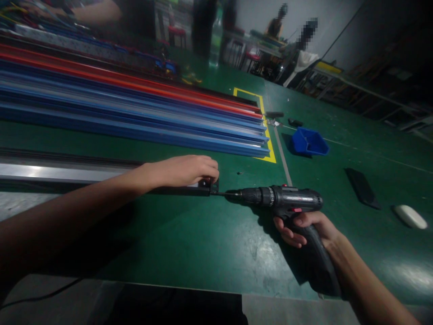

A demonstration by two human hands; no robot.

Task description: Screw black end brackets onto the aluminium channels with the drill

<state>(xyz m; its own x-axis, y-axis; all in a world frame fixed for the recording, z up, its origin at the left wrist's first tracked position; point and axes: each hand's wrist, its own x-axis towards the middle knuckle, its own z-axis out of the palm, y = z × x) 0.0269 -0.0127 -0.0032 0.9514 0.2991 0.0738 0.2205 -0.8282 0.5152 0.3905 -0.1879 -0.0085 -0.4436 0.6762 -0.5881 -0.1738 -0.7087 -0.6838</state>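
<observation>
Green tabletop [203, 243] below, and gripping the drill [297, 198] by its handle in a closed right hand [311, 225], pointing the bit [225, 194] right at the dark rail's [67, 170] end; over that end, curling the left hand [189, 170], too hidden underneath to tell any pinch, near blue profiles [169, 126].

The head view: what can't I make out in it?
All in the head view:
Left hand: fingertips hidden behind its own knuckles.
Drill bit: tip too small to tell whether it has engaged.
Right hand: palm hidden by the drill.
Blue rails: left ends cut off by the edge.
Bottle: details blurred.
</observation>
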